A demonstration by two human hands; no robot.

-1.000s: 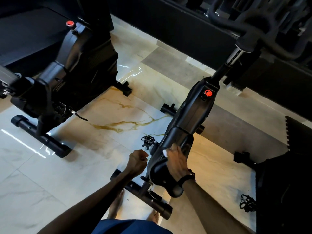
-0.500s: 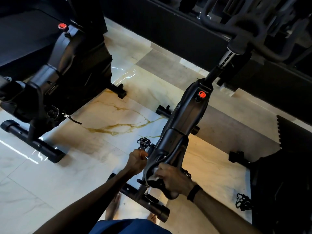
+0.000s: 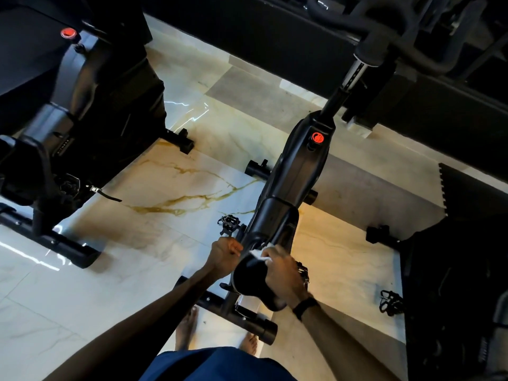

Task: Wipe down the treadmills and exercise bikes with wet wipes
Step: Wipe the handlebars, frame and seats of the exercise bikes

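A black exercise bike (image 3: 294, 182) stands in front of me, its saddle (image 3: 251, 276) near the bottom centre and a red knob (image 3: 317, 137) on the frame. My right hand (image 3: 283, 270) presses a white wet wipe (image 3: 259, 253) on the front of the saddle, fingers curled round the wipe. Left of the saddle my left hand (image 3: 224, 255) is a closed fist against the bike's frame; whether it holds anything is hidden.
A second black bike (image 3: 74, 114) stands at the left on the marble floor (image 3: 154, 215). The handlebars (image 3: 384, 28) reach across the top right. A black mat (image 3: 472, 193) and another machine sit at the right. My bare feet (image 3: 187, 328) stand by the rear base bar (image 3: 242, 312).
My right hand slid down the saddle towards me, then came back up to its front with the wipe. The left fist kept its place beside the frame.
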